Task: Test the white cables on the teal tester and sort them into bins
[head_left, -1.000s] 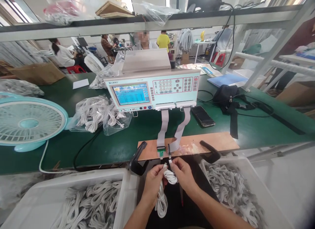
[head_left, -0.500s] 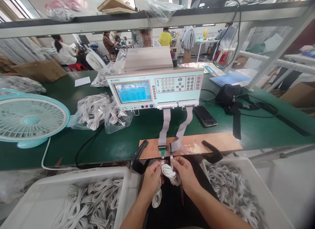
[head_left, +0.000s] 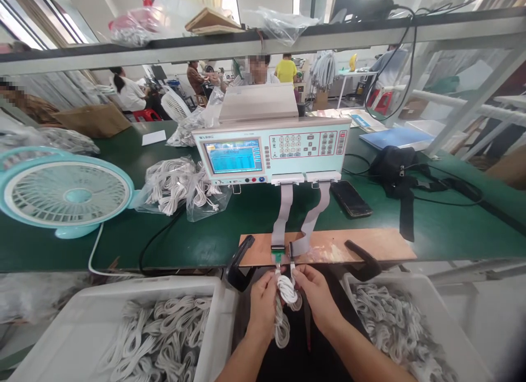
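My left hand (head_left: 263, 301) pinches a white cable's end, close against a small green circuit board (head_left: 278, 256) at the bench edge. Beside it, my right hand (head_left: 315, 294) grips another white plug end below the second ribbon connector (head_left: 292, 250). A coiled white cable (head_left: 287, 289) hangs between my fingers. Under my left hand dangles another white coil (head_left: 281, 331). Two grey ribbon cables (head_left: 282, 212) run up to a bench tester (head_left: 306, 165) with a lit blue screen. Whether the plugs are fully seated, I cannot tell.
A wooden strip (head_left: 329, 246) lies along the bench edge, with black clamps (head_left: 240, 264) on it. White bins (head_left: 217, 316) of coiled cables stand on both sides. A turquoise fan (head_left: 78, 195), bagged cables (head_left: 172, 187), a phone (head_left: 350, 199) and a black bag (head_left: 392, 164) occupy the green bench.
The whole view has shifted, so the scene sits further right. Both hands stay at the connectors with the cable. The tester's screen shows a somewhat different display.
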The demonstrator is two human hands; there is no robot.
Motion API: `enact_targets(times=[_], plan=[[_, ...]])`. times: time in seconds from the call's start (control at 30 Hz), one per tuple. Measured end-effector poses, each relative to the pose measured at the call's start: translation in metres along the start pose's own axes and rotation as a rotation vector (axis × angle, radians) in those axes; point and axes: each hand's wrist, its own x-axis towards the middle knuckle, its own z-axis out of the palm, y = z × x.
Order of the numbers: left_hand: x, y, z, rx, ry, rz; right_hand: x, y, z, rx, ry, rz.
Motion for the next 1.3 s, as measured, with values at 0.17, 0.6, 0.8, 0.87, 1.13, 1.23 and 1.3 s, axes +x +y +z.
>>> enact_targets(times=[0.17, 0.6, 0.8, 0.87, 1.13, 1.23, 1.3], plan=[[-0.003, -0.002, 0.004, -0.052, 0.054, 0.01, 0.0, -0.001, 0.0, -0.011, 0.0, -0.012], [0.002, -0.003, -0.002, 0.142, -0.042, 0.033, 0.001, 0.005, -0.001, -0.049, -0.041, -0.013], [0.016, -0.005, -0.001, 0.121, -0.026, 0.036, 0.011, 0.018, -0.003, -0.02, -0.062, -0.036], [0.019, -0.006, -0.001, 0.124, -0.03, 0.058, 0.012, 0.019, -0.003, -0.001, -0.065, -0.034], [0.023, -0.008, 0.0, 0.124, -0.035, 0.082, 0.009, 0.017, 0.0, 0.049, -0.059, -0.015], [0.024, -0.007, 0.0, 0.144, -0.028, 0.093, 0.01, 0.018, 0.0, 0.069, -0.062, -0.013], [0.023, -0.005, -0.001, 0.17, -0.005, 0.103, 0.011, 0.017, 0.0, 0.054, -0.043, -0.026]])
